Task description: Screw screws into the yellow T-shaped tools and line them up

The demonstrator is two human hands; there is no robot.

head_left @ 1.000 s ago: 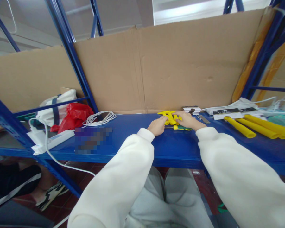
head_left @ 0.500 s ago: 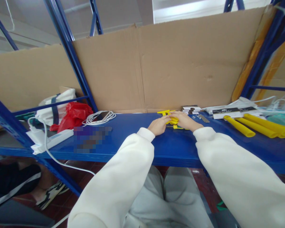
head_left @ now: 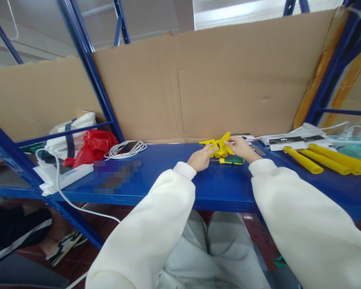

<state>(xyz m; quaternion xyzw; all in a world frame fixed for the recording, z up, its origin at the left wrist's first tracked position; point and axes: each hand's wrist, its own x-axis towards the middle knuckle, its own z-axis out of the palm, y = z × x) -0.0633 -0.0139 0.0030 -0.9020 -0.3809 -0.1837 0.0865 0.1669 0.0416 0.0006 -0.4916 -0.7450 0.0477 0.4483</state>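
My left hand [head_left: 201, 157] is closed on a yellow plastic part [head_left: 219, 150] with several arms, held just over the blue bench. My right hand [head_left: 240, 147] has its fingertips pinched on the right side of the same part, at a raised, tilted arm. Whether this is one piece or two joined pieces I cannot tell. Just below the part, a screwdriver [head_left: 232, 161] with a green and yellow handle lies on the bench, its shaft pointing left. My right wrist partly hides a stack of small black-and-white boxes [head_left: 247, 135] and a flat metal strip [head_left: 258, 150].
Several yellow tubes [head_left: 325, 160] lie at the right, beside black-and-white packages [head_left: 285, 143]. To the left are a coiled white cable [head_left: 126, 149], a red bag [head_left: 96, 143] and a white power strip [head_left: 69, 176]. Cardboard [head_left: 228, 80] stands along the back. Another person's leg [head_left: 27, 228] shows lower left.
My right hand has moved right, uncovering the screwdriver handle and more of the yellow part. A yellow arm now stands up tilted at the right hand's fingertips. The left hand has barely moved.
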